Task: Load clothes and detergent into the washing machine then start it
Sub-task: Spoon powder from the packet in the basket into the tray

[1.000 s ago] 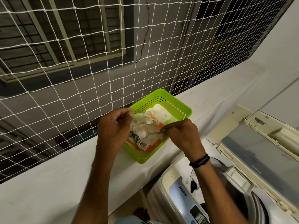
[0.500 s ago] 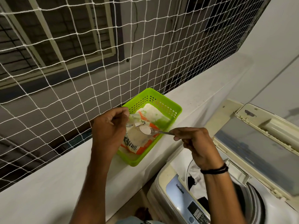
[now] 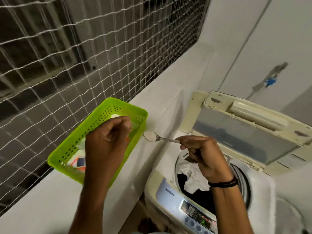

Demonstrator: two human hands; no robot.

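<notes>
White top-loading washing machine (image 3: 260, 196) at bottom right, control panel (image 3: 187, 208) cut off by the frame's lower edge, labels unreadable. Drum holds white and dark clothes (image 3: 192, 181), partly hidden by the right hand (image 3: 204, 156). Right hand fingers pinched on the handle of a metal spoon (image 3: 157, 137) heaped with white detergent powder, bowl held over the white ledge (image 3: 157, 102) between basket and machine. Left hand (image 3: 106, 142) curled over the lime-green perforated plastic basket (image 3: 70, 146) at the ledge's near edge; it covers most of the orange-white detergent packet (image 3: 79, 163), grip on the packet not discernible. Cream lid (image 3: 244, 130) raised behind the drum. White netting (image 3: 67, 53) beyond, blurred.
</notes>
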